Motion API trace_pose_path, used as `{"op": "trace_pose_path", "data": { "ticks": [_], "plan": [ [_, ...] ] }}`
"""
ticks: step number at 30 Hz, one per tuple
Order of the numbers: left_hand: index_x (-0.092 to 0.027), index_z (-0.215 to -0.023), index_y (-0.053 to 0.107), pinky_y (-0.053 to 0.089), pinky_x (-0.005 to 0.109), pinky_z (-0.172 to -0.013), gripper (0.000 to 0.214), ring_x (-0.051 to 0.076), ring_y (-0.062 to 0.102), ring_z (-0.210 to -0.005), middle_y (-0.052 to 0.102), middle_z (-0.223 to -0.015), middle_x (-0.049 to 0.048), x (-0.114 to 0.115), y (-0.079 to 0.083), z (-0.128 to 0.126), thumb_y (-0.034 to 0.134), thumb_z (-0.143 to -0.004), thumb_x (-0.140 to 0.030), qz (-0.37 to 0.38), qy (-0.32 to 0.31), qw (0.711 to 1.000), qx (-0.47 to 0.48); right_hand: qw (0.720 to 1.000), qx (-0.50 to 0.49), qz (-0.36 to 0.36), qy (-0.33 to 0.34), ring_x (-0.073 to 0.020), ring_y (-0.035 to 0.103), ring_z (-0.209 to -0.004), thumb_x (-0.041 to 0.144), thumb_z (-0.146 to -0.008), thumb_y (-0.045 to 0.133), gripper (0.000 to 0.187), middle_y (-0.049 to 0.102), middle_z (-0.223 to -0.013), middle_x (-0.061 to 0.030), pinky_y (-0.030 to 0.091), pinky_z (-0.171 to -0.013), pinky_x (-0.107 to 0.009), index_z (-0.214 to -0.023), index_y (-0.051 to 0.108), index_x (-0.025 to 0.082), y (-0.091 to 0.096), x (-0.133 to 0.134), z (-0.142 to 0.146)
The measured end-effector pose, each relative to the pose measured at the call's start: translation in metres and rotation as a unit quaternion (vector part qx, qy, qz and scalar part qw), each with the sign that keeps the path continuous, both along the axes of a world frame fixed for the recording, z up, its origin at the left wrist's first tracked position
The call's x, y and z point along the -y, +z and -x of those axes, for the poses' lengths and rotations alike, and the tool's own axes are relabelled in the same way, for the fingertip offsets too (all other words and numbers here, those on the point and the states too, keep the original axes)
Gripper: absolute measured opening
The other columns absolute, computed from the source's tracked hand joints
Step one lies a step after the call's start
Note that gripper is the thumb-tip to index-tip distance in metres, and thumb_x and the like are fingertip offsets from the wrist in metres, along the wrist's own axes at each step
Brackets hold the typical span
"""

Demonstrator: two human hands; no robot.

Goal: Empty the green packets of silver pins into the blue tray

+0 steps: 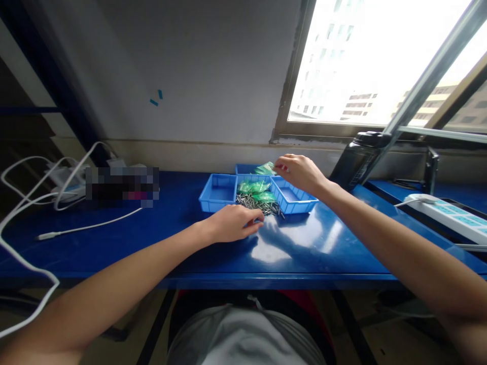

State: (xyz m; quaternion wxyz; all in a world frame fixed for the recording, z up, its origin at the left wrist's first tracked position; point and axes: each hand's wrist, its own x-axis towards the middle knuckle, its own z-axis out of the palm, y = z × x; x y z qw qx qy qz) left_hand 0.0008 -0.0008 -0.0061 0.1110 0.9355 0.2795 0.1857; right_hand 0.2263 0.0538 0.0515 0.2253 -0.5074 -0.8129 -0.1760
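Observation:
My left hand (238,223) is at the near edge of a loose pile of small metal screw-like pieces (261,204). Its fingers are curled, thumb and fingertips close together; anything between them is too small to make out. Farther back, my right hand (299,170) is closed at the edge of a green plastic bag (265,168), above the rear blue bin (243,169). More green plastic bags (255,187) lie on the pile. An open blue bin (218,193) stands left of the pile, and another blue bin (299,205) stands right of it, below my right hand.
The bins stand on a glossy blue table (182,253) against a wall. A black bottle (355,159) leans by the window at right, near a white power strip (451,218). White cables (49,274) run along the left side, with a cable plug (47,235) on the tabletop.

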Motion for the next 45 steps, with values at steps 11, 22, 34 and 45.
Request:
{"op": "trace_pose_path", "data": {
  "ticks": [11,22,34,45],
  "plan": [
    [-0.021,-0.095,0.060,0.036,0.022,-0.057,0.020,0.015,0.061,-0.064,0.067,-0.076,0.0013,-0.003,-0.001,0.000,0.044,-0.088,-0.030,-0.061,-0.035,0.994,-0.083,0.982,0.160,0.065,-0.071,-0.0252,0.062,-0.087,0.014,-0.085,0.045,0.024,0.068,-0.093,-0.0183,0.045,-0.071,-0.031,-0.087,0.069,0.010,-0.020,-0.076,0.035],
    [-0.021,-0.095,0.060,0.041,0.021,-0.062,0.019,0.015,0.064,-0.073,0.069,-0.085,0.0015,0.000,0.002,-0.001,0.044,-0.087,-0.027,-0.051,-0.044,0.992,-0.108,0.958,0.241,0.153,-0.036,-0.0281,0.064,-0.089,0.033,-0.083,0.049,0.029,0.067,-0.101,-0.0145,0.050,-0.070,-0.035,-0.099,0.066,0.015,-0.013,-0.018,0.043],
    [-0.021,-0.095,0.060,0.043,0.021,-0.064,0.019,0.016,0.065,-0.077,0.069,-0.088,0.0016,0.002,0.002,0.000,0.043,-0.087,-0.027,-0.054,-0.050,0.991,-0.110,0.948,0.256,0.183,-0.045,-0.0320,0.065,-0.087,0.028,-0.084,0.049,0.027,0.067,-0.093,-0.0176,0.051,-0.066,-0.038,-0.097,0.066,0.012,-0.010,0.009,0.046],
    [-0.021,-0.092,0.061,0.042,0.020,-0.064,0.019,0.015,0.065,-0.077,0.069,-0.086,0.0020,0.001,0.002,-0.001,0.043,-0.088,-0.027,-0.059,-0.052,0.991,-0.109,0.960,0.259,0.107,-0.001,-0.0246,0.065,-0.081,0.016,-0.088,0.037,0.029,0.067,-0.087,-0.0144,0.046,-0.066,-0.029,-0.089,0.066,0.012,-0.013,0.011,0.040]
  ]
}}
